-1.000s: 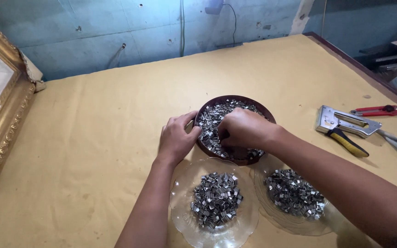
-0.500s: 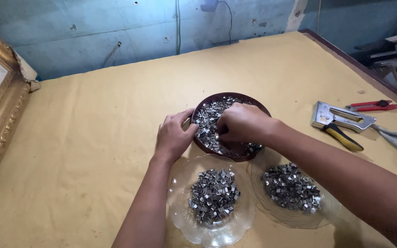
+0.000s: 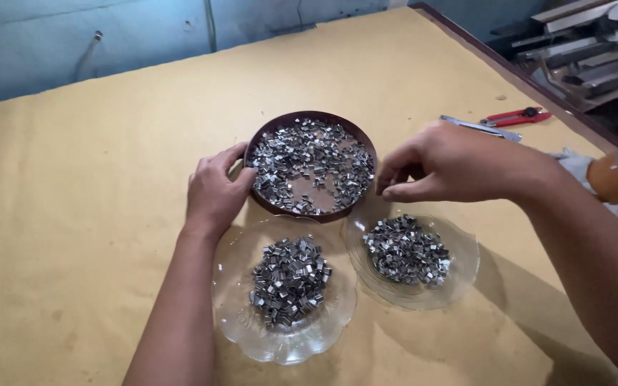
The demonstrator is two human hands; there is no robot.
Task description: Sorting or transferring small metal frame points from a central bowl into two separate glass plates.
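Note:
A round brown bowl (image 3: 262, 132) full of small shiny metal clips sits mid-table. My left hand (image 3: 214, 189) rests against its left rim, fingers curled on the edge. My right hand (image 3: 459, 163) hovers just right of the bowl, above the right glass dish (image 3: 459, 268), thumb and forefinger pinched together; whether a clip is between them I cannot tell. A second clear glass dish (image 3: 237, 325) lies in front of the bowl. Both dishes hold a heap of the same metal clips.
Yellow-brown paper covers the table (image 3: 94, 214). Red-handled pliers (image 3: 516, 114) lie at the far right near the table's dark edge, with a roll of brown tape (image 3: 613, 175) beside my right forearm. A blue wall runs along the back.
My right hand has lifted out of the brown bowl and moved right, over the right glass dish. The left hand stays on the bowl's rim. The camera has shifted right.

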